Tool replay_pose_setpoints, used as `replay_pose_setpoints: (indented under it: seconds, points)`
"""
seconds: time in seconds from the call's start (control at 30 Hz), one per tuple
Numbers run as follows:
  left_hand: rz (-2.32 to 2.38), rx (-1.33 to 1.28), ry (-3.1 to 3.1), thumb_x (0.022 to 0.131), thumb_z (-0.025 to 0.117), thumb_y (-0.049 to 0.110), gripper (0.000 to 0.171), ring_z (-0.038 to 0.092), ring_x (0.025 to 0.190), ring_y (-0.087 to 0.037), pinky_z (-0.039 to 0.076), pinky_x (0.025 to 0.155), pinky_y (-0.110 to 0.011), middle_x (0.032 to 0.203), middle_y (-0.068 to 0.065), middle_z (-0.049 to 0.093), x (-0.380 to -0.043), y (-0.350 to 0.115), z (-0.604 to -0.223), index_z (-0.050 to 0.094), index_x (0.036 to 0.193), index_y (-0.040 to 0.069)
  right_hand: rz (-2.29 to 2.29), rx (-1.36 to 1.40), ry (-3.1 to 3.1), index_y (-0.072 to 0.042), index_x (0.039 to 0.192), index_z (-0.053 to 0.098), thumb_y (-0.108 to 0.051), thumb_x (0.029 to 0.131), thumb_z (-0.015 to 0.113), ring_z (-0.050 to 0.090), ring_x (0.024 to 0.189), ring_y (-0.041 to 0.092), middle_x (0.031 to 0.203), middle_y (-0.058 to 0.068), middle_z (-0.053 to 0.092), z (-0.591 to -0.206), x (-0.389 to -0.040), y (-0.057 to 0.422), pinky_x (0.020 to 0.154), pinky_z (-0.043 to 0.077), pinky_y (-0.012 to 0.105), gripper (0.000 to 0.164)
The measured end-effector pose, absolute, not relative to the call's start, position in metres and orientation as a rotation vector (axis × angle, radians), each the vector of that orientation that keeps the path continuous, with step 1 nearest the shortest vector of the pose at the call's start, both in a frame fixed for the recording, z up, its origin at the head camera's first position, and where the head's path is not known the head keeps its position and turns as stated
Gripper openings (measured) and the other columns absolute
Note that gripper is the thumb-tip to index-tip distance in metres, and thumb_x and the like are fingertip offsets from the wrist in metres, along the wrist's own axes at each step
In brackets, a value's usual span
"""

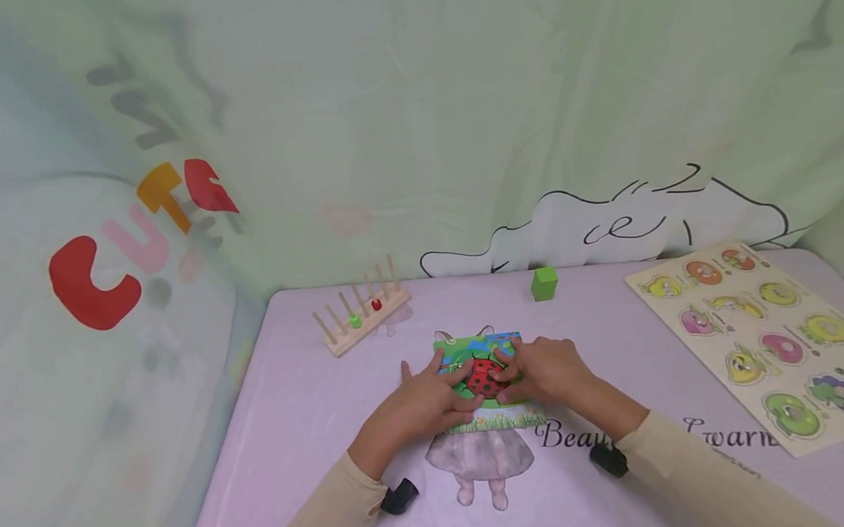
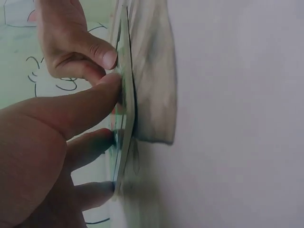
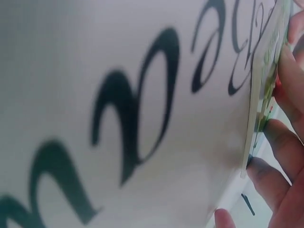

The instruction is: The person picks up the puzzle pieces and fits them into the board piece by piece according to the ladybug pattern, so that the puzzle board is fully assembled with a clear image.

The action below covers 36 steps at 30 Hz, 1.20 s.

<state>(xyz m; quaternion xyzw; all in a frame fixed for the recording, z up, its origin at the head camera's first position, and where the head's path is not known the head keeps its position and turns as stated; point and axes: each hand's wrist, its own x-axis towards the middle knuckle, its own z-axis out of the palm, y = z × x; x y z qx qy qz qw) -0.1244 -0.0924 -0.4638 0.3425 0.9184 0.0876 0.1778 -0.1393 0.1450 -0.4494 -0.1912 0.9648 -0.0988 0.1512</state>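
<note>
Both hands rest on the ladybird puzzle board (image 1: 483, 378), which lies flat on the counter (image 1: 294, 407), nearer the person than the peg rack (image 1: 359, 318). The left hand (image 1: 420, 403) presses with straight fingers; the right hand (image 1: 547, 371) seems to pinch the red piece, though blur hides the grip. Seating a piece looks underway; next comes a firm downward press. The left wrist view shows the board (image 2: 124, 118) edge-on, thumb (image 2: 90, 107) against it.

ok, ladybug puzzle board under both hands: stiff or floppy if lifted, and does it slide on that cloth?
Probably stiff: the ladybug puzzle board shows a straight, thin edge in both wrist views. Likely light, being thin. It may slide on the smooth tablecloth, and loose pieces could drop if it tilts.
</note>
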Motion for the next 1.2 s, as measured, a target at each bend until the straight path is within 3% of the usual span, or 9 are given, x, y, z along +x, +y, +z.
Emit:
replay_pose_setpoints:
  seconds: [0.17, 0.37, 0.47, 0.87, 1.2]
  points:
    - [0.28, 0.995, 2.57, 0.101, 0.058, 0.05, 0.035, 0.012, 0.156, -0.046, 0.02, 0.103, -0.086, 0.168, 0.008, 0.027, -0.124, -0.099, -0.465, 0.061, 0.136, 0.049, -0.262, -0.609, 2.77, -0.034, 0.117, 0.078, -0.057, 0.077, 0.082, 0.064, 0.121, 0.045, 0.146, 0.014, 0.058, -0.45, -0.14, 0.148, 0.076, 0.052, 0.053, 0.046]
    - [0.145, 1.073, 2.648, 0.101, 0.057, 0.05, 0.034, 0.025, 0.157, -0.03, 0.023, 0.104, -0.085, 0.164, 0.009, 0.036, -0.117, -0.096, -0.462, 0.063, 0.134, 0.049, -0.189, -0.619, 2.803, -0.037, 0.118, 0.076, -0.062, 0.075, 0.08, 0.067, 0.117, 0.042, 0.144, 0.012, 0.06, -0.452, -0.138, 0.145, 0.068, 0.051, 0.046, 0.049]
    - [0.113, 1.079, 2.644, 0.101, 0.059, 0.048, 0.031, 0.03, 0.155, -0.029, 0.025, 0.104, -0.084, 0.162, 0.007, 0.04, -0.115, -0.094, -0.46, 0.066, 0.132, 0.048, -0.181, -0.599, 2.807, -0.039, 0.118, 0.076, -0.064, 0.075, 0.079, 0.068, 0.116, 0.042, 0.144, 0.014, 0.06, -0.452, -0.138, 0.143, 0.068, 0.051, 0.045, 0.05]
    - [0.287, 0.993, 2.558, 0.099, 0.063, 0.047, 0.032, 0.021, 0.158, -0.023, 0.021, 0.11, -0.081, 0.164, 0.011, 0.035, -0.122, -0.1, -0.461, 0.066, 0.13, 0.045, -0.242, -0.621, 2.849, -0.036, 0.118, 0.076, -0.063, 0.075, 0.079, 0.069, 0.112, 0.042, 0.14, 0.007, 0.064, -0.454, -0.135, 0.146, 0.062, 0.048, 0.038, 0.05]
    - [0.232, 0.944, 2.743, 0.09, 0.068, 0.058, 0.032, 0.04, 0.15, -0.017, 0.029, 0.107, -0.079, 0.153, 0.015, 0.05, -0.122, -0.087, -0.47, 0.074, 0.118, 0.045, -0.235, -0.656, 2.825, -0.036, 0.122, 0.075, -0.062, 0.078, 0.078, 0.072, 0.105, 0.039, 0.143, 0.011, 0.061, -0.452, -0.133, 0.15, 0.063, 0.046, 0.034, 0.051]
